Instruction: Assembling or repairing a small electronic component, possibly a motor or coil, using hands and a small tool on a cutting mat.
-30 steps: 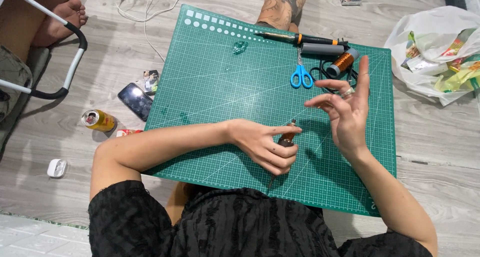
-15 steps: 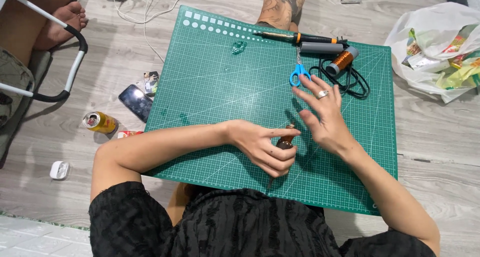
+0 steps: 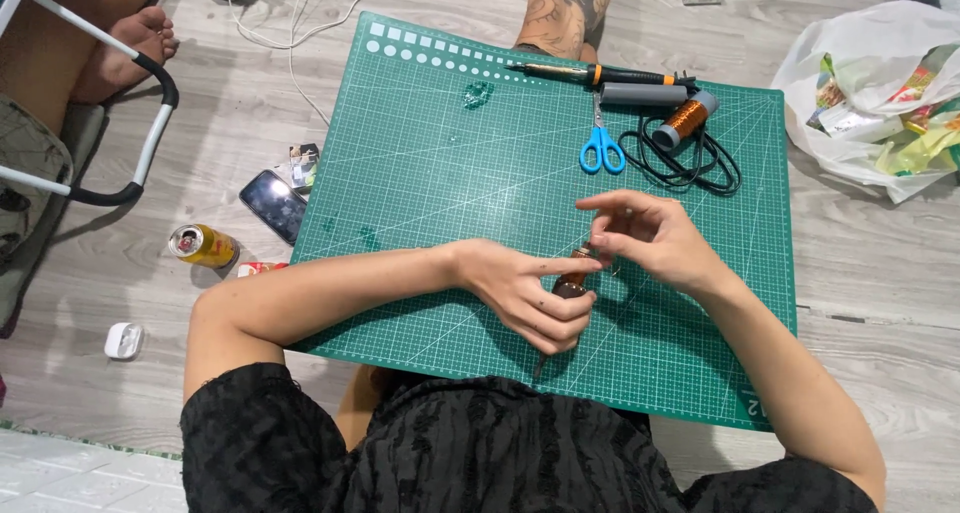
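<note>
- Left hand (image 3: 530, 298) grips small copper coil (image 3: 573, 281) over green cutting mat (image 3: 430, 193).
- Right hand (image 3: 645, 235) pinches at its top (wire too fine to see).
- Winding looks mid-way; wire spool (image 3: 685, 119) and scissors (image 3: 601, 143) lie far right.

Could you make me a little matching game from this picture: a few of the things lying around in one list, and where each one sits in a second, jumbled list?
Things:
1. scissors
2. drink can
3. copper wire spool
4. phone

Places or states:
A. lying on its side on the wooden floor, left of the green cutting mat
B. on the mat, blue handles toward the person
C. face up on the floor at the mat's left edge
D. on the mat beside a coiled black cable

Pairs: 1-B, 2-A, 3-D, 4-C
</note>
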